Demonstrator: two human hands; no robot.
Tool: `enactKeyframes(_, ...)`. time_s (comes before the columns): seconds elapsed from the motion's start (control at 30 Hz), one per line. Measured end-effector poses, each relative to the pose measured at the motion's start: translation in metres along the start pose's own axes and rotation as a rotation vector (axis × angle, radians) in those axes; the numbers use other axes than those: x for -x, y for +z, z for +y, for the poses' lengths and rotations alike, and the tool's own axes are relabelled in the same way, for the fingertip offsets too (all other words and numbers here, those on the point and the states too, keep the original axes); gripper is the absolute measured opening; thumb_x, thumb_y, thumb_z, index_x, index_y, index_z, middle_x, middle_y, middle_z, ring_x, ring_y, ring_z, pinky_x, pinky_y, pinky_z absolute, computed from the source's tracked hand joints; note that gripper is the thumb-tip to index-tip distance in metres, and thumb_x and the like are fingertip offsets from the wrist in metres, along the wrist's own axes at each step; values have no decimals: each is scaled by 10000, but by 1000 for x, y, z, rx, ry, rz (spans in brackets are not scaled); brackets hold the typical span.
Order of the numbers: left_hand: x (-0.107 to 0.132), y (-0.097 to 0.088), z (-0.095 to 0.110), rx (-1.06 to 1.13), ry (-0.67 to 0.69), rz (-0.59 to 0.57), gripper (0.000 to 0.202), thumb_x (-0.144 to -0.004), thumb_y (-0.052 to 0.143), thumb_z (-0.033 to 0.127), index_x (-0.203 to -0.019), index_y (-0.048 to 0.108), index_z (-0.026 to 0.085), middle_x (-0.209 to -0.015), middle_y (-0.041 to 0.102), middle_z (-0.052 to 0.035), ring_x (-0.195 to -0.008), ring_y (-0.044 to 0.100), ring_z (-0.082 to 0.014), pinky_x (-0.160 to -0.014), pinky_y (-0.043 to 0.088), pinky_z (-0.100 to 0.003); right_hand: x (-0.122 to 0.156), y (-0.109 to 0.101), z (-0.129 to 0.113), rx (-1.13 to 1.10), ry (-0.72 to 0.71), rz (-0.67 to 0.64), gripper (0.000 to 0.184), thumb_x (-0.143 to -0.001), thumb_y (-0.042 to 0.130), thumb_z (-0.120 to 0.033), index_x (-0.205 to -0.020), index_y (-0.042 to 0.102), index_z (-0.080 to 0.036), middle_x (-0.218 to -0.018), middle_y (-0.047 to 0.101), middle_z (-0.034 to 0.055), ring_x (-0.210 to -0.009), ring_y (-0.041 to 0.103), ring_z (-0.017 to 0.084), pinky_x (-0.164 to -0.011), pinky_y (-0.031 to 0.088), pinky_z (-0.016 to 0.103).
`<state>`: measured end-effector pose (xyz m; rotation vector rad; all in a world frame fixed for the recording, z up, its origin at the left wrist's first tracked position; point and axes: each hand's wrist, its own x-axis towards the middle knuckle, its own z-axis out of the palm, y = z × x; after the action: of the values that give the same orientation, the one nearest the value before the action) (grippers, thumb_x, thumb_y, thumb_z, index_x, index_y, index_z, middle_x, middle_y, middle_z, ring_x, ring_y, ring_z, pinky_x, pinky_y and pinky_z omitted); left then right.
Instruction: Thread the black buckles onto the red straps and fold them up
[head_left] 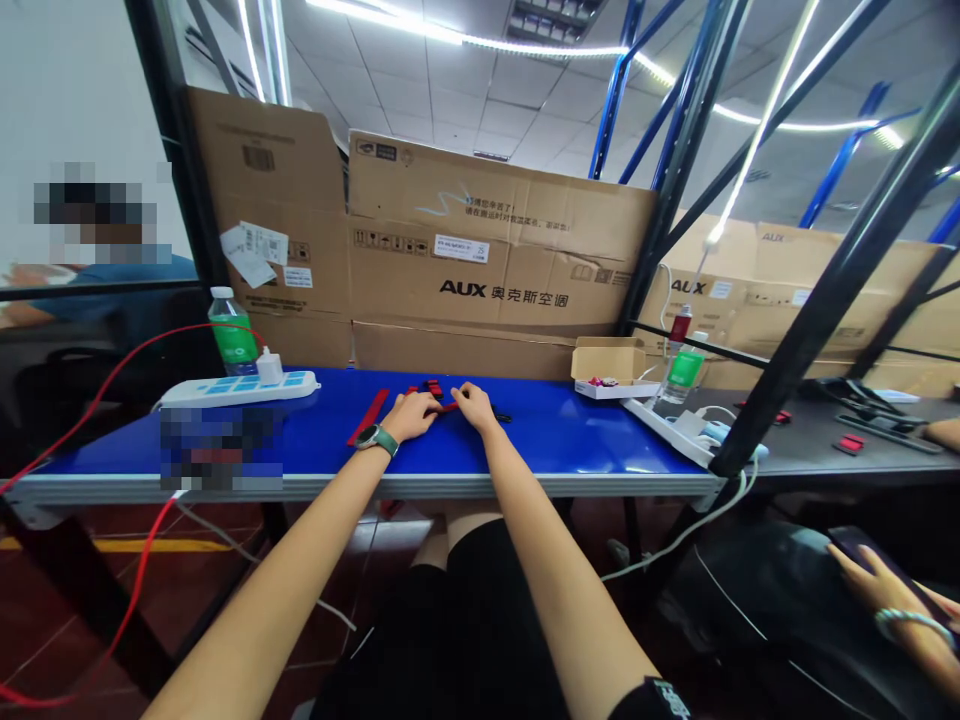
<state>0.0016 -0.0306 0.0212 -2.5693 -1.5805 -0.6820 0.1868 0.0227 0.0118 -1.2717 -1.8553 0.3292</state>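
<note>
Together, your left hand (409,417) and right hand (474,407) close in on a huddle of small red-and-black pieces (432,389) on a blue tabletop (559,432). Both hands lie palm down with fingers loosely curved, almost meeting at the pieces; whether either has a firm hold, you cannot tell from this view. A green-strapped watch (376,439) circles your left wrist. Just left of that hand, a long red strap (368,417) lies at a slant on the blue surface, while a few dark bits (502,415) sit just right of your right hand.

To the left stand a white power strip (240,390) with blue switches and a green-labelled water bottle (232,332), and a red cable (97,390) loops down toward the floor. To the right, an open cardboard box (606,368) holds small pink and red items, beside a second power strip (667,430) and another bottle (684,370). Large AUX cartons (480,250) stand along the far side. At near right, a co-worker's hand (870,580) rests on a dark phone (862,550); at far left sits a person in a blue shirt (112,305).
</note>
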Motion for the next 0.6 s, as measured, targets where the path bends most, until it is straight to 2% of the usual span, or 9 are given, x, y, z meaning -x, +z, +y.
enactKeyframes(0.13, 1, 1, -2, -17, 45, 28, 329, -923, 508, 244, -1121, 762, 311, -1228, 717, -51, -1159, 620, -258, -944, 408, -388, -8, -12, 13, 85, 88, 95, 304, -981, 431, -383, -804, 610, -212, -814, 690, 40, -830, 638, 195, -799, 447, 272)
enactKeyframes(0.23, 2, 1, -1, -37, 64, 53, 301, -906, 524, 248, -1067, 770, 311, -1174, 740, -45, -1143, 621, -266, -973, 379, -420, -10, -18, 18, 138, 197, 298, 329, -1012, 341, -344, -931, 614, -180, -900, 706, 118, -876, 665, 237, -824, 466, 314)
enactKeyframes(0.3, 3, 0, 1, -56, 66, 70, 271, -886, 541, 255, -1019, 773, 301, -1129, 755, -50, -1118, 626, -274, -986, 358, -440, -10, -19, 17, 137, 195, 392, 326, -1014, 323, -327, -985, 600, -159, -947, 699, 152, -902, 669, 250, -840, 476, 332)
enactKeyframes(0.37, 4, -1, 5, -80, 54, 86, 253, -866, 550, 255, -984, 771, 289, -1074, 764, -62, -1088, 631, -286, -988, 344, -456, -8, -16, 14, 68, 116, 342, 301, -1011, 347, -345, -971, 590, -171, -925, 688, 126, -886, 671, 236, -834, 491, 325)
enactKeyframes(0.43, 4, -2, 8, -109, 26, 101, 237, -851, 553, 254, -953, 766, 274, -1018, 765, -76, -1064, 635, -300, -983, 338, -470, -7, -9, 11, -88, 51, 165, 318, -1022, 344, -412, -953, 575, -204, -803, 655, 43, -761, 665, 195, -764, 513, 297)
enactKeyframes(0.5, 4, -3, 10, -136, -16, 114, 218, -843, 557, 255, -923, 760, 259, -977, 762, -88, -1055, 635, -313, -977, 334, -478, -7, -1, 9, -251, 45, 19, 340, -1027, 324, -457, -944, 552, -218, -727, 614, -10, -646, 633, 159, -699, 523, 275)
enactKeyframes(0.53, 4, -3, 10, -145, -33, 119, 212, -841, 558, 257, -913, 757, 254, -963, 761, -91, -1053, 635, -316, -974, 332, -481, -7, 3, 9, -295, 44, -19, 345, -1025, 327, -468, -925, 544, -220, -704, 602, -23, -626, 622, 149, -689, 525, 268)
enactKeyframes(0.6, 4, -3, 10, -151, -50, 121, 210, -842, 554, 257, -905, 754, 251, -952, 762, -90, -1048, 637, -317, -967, 331, -481, -8, 8, 11, -269, 33, -8, 338, -1014, 361, -466, -862, 533, -218, -671, 592, -31, -624, 616, 144, -691, 527, 264)
